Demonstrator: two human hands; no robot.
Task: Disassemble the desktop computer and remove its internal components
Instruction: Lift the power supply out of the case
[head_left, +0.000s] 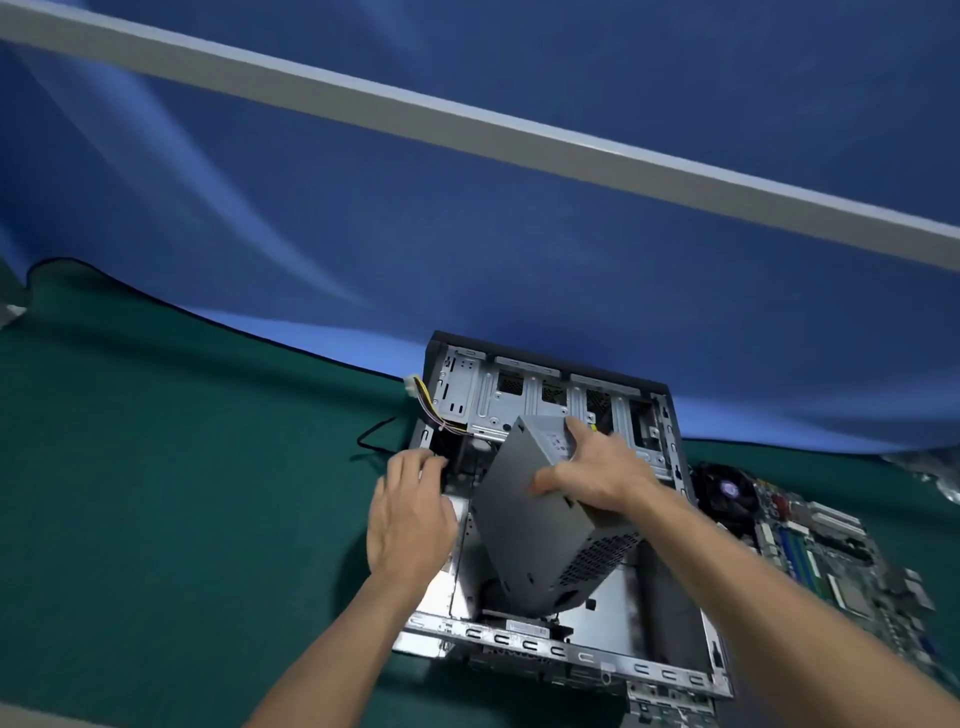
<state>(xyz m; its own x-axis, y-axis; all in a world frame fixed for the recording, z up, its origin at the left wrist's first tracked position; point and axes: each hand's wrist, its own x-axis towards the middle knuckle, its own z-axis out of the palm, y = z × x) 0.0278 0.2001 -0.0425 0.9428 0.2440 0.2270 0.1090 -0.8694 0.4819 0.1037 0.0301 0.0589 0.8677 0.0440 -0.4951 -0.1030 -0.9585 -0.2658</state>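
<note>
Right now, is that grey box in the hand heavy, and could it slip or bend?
The grey box is probably heavy for its size: it looks like solid metal. It should stay stiff, not bend. It might slip, since its sides look smooth and only the right hand grips it, tilted above the computer case. The wires at the case's far corner look floppy.

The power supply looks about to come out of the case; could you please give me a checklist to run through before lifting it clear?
1. Right hand grips the power supply: ok.
2. Unit tilted up out of the case: ok.
3. Cable bundle free of the chassis: not ok; it drapes over the left wall.
4. Left hand holding the cables: cannot tell; its fingertips are hidden inside.
5. Motherboard already out, lying on the mat to the right: ok.
</note>
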